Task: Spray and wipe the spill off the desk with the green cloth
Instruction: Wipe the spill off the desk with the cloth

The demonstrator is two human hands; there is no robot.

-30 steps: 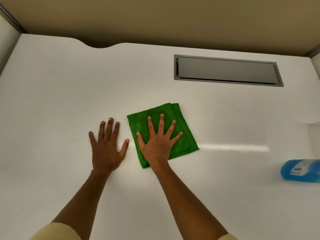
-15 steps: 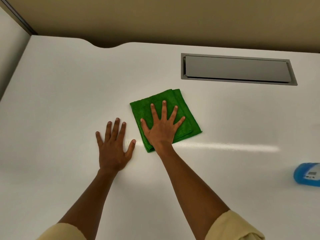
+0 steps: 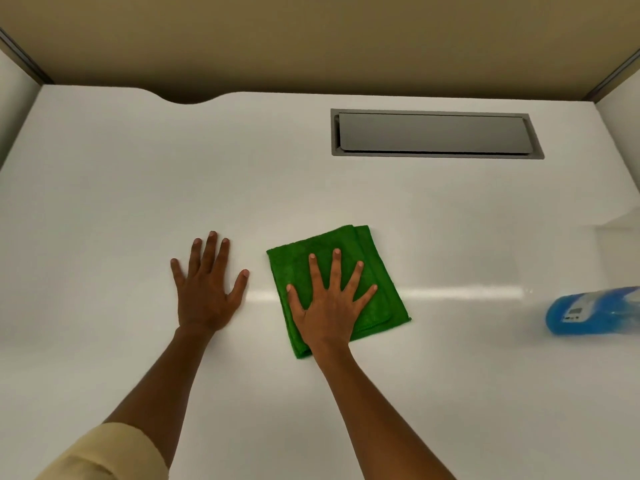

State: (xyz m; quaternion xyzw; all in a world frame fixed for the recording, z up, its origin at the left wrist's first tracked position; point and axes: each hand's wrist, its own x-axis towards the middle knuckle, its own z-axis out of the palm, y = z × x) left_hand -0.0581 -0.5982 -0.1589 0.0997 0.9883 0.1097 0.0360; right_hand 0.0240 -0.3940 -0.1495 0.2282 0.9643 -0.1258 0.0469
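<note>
A folded green cloth [image 3: 349,251] lies flat on the white desk [image 3: 138,188], a little right of centre. My right hand [image 3: 330,308] presses down on it with fingers spread and straight. My left hand [image 3: 207,285] rests flat on the bare desk just left of the cloth, fingers straight, holding nothing. A blue spray bottle [image 3: 592,311] lies on its side at the right edge, well clear of both hands. No spill shows on the desk surface.
A grey cable hatch [image 3: 436,133] is set into the desk at the back right. A tan partition wall [image 3: 311,39] runs behind the desk, with side panels at both ends. A curved notch [image 3: 187,97] cuts the back edge at left.
My right hand has slid the cloth back toward me after pushing it away half a second ago. My left hand has stayed flat on the desk.
</note>
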